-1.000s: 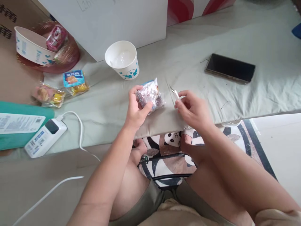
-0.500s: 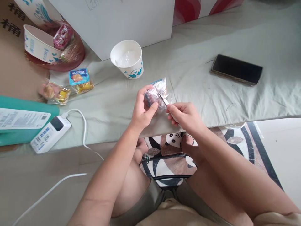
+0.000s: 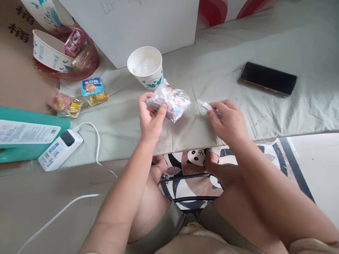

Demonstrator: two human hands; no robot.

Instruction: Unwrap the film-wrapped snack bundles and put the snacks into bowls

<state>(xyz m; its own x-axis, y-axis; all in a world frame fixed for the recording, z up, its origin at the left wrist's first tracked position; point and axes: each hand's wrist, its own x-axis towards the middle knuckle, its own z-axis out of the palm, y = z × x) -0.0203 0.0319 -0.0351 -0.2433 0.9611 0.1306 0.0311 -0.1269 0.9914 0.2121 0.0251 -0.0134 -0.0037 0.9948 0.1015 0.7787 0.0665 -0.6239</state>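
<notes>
My left hand (image 3: 151,114) pinches a crinkled, silvery snack packet (image 3: 173,102) between thumb and fingers, just in front of a white paper cup (image 3: 146,67). The packet has blue and orange print in places. To its right, my right hand (image 3: 229,121) is closed on a small, slim knife (image 3: 205,104) with a pale front part, low over the cloth. The fingers cover the rear of the knife, and its tip is blurred. Packet and knife are apart. Clear plastic shows inside the cup.
A black phone (image 3: 268,78) lies at the right on the green cloth (image 3: 201,137). Two snack packets (image 3: 92,90), a white power bank (image 3: 60,150) with a cable, and a teal jug (image 3: 31,132) stand left. Behind are a red basket (image 3: 91,58) and a white box (image 3: 148,24).
The knife has come off the packet and moved right with my right hand. My left hand has shifted slightly left and turned the packet over.
</notes>
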